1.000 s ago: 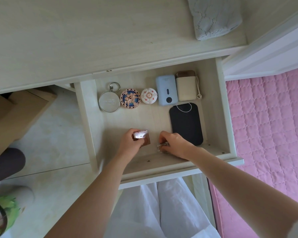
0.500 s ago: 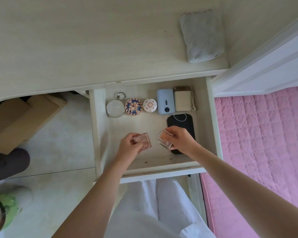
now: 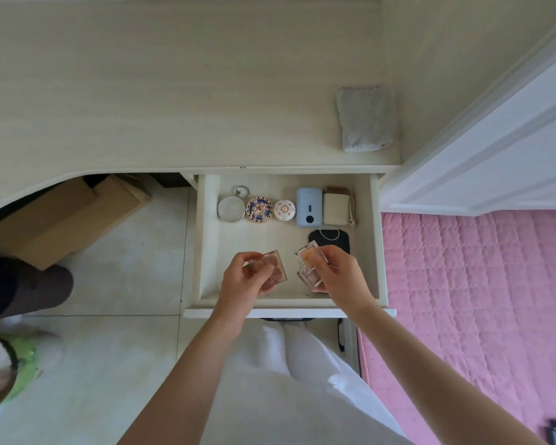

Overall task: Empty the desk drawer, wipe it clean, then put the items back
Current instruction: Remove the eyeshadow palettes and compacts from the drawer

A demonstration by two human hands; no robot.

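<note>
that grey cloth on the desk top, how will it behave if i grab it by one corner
The grey cloth lies folded, its surface soft and textured, so it is probably floppy: lifted by one corner it would likely unfold and hang. It looks thin, so probably light for its size. Lying flat on the desk top, it should not roll or tip.

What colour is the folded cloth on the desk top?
Light grey, with a faint lacy texture; the cloth shows best in the head view.

2 hands (image 3: 243, 279) (image 3: 342, 277) over open drawer (image 3: 375, 239)
</note>
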